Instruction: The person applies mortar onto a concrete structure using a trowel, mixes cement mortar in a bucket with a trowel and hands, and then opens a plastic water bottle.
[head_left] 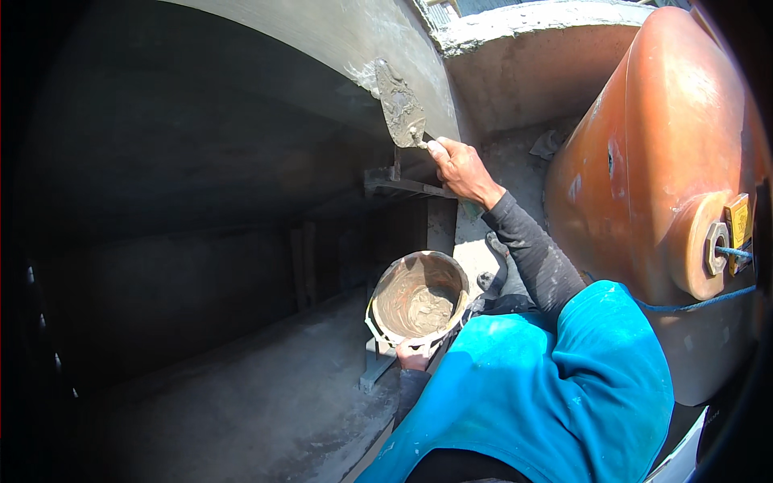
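Note:
My right hand [463, 173] grips a mortar-smeared trowel [400, 105], its blade raised against the lower edge of the pale plastered wall [407, 40], where fresh grey patches show. Lower down, my left hand [412, 354] holds a white bucket [378, 294] at its near rim, with wet grey mortar [431, 312] in the bottom. Both forearms are in dark sleeves, the left one partly hidden by my blue shirt.
A large orange tank [620, 161] with a blue rope [692, 304] fills the right side. A curved wall [531, 80] rises behind. A dark recess [177, 161] drops away at left, with metal brackets [411, 183] along its edge and a grey surface [241, 419] below.

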`<action>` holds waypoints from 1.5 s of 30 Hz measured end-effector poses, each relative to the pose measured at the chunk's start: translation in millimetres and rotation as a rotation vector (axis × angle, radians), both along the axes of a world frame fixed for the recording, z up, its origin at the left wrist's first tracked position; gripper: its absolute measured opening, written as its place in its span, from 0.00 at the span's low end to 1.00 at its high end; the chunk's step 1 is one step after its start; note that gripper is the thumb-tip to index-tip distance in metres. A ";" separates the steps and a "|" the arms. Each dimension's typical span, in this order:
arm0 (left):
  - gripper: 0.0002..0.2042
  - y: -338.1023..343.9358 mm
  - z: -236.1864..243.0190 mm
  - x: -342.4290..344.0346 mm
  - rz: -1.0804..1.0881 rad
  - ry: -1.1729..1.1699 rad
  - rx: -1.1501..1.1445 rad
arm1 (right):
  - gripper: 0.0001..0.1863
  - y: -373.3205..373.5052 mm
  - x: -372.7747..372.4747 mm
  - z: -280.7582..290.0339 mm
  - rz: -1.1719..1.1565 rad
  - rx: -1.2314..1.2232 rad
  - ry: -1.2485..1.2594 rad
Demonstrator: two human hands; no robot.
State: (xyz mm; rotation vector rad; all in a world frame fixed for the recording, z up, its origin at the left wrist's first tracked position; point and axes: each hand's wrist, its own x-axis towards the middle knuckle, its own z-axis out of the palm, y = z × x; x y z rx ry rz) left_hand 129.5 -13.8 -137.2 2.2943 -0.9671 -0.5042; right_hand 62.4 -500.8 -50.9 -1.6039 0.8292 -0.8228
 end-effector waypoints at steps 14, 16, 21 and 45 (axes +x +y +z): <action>0.08 -0.2 7.7 -2.5 0.024 0.039 0.049 | 0.10 69.6 32.6 -18.9 -0.326 -0.415 -0.006; 0.08 0.3 8.0 0.2 0.037 0.053 0.062 | 0.10 61.8 42.0 -18.7 -0.343 -0.425 0.013; 0.08 1.1 8.1 0.9 0.058 0.108 0.089 | 0.11 53.9 52.7 -32.4 -0.379 -0.462 0.102; 0.07 -10.8 1.2 -6.5 0.044 -0.047 0.054 | 0.11 41.5 31.8 -43.9 -0.248 -0.507 0.230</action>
